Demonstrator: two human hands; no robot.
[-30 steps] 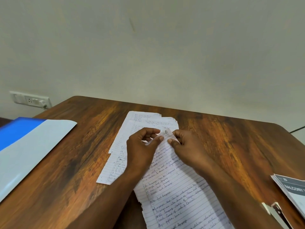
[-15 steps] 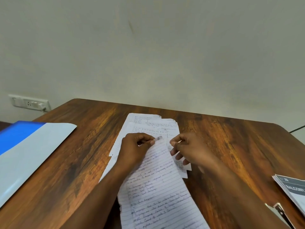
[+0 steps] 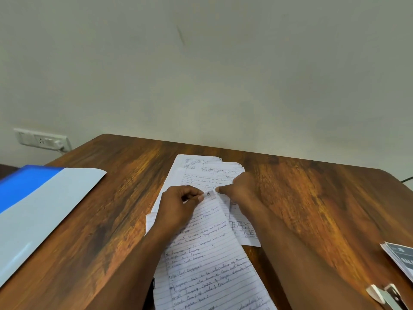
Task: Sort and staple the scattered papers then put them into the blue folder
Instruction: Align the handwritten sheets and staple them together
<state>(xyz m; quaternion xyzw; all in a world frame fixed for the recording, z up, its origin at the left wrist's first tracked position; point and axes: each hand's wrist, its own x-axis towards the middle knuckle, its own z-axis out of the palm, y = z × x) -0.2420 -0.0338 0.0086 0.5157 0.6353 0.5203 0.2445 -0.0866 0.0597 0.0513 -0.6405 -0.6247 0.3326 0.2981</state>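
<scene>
Filling most of the lower view, the wooden bench (image 3: 312,209) carries everything. On its left edge lies the blue folder (image 3: 44,211), open and flat — a pale inner flap over a blue panel, with no sheet showing inside it. In the middle sit the papers (image 3: 207,173), lined and handwritten; at least four overlapping sheets can be counted, fanned slightly and running toward the near edge. The top sheet (image 3: 207,260) is the longest, slanting down to the bottom of the view. The left hand (image 3: 176,209) has its fingers curled, thumb and forefinger pinching the upper corner of that top sheet. The right hand (image 3: 241,189) rests on the sheets just beside it, its fingertips touching the paper close to the same corner — whether it pinches anything, I cannot tell. At the far right edge lies a grey printed booklet (image 3: 402,258), and near it a small stapler (image 3: 386,296), partly cut off.
</scene>
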